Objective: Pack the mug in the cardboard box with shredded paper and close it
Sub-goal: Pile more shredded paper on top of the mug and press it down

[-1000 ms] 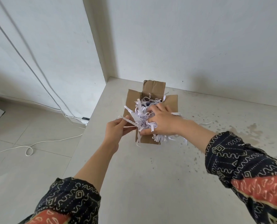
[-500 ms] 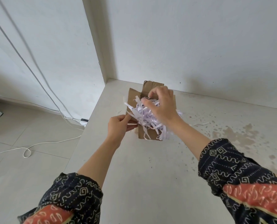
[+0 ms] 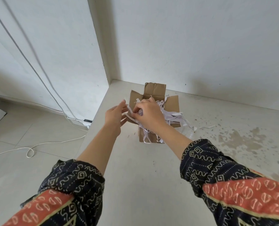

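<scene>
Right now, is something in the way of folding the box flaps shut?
Yes. Shredded paper is heaped above the opening of the cardboard box and spills over its near and right sides. The right hand is pressing into it; the left hand is open at the left flap.

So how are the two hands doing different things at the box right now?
The right hand is curled, knuckles up, pressing into the shredded paper over the open cardboard box. The left hand is flatter, fingers stretched out, at the box's left side, touching only a few loose strips. The right hand sits over the opening; the left stays outside it. Both come out of the same dark patterned sleeves and both meet the paper.
</scene>
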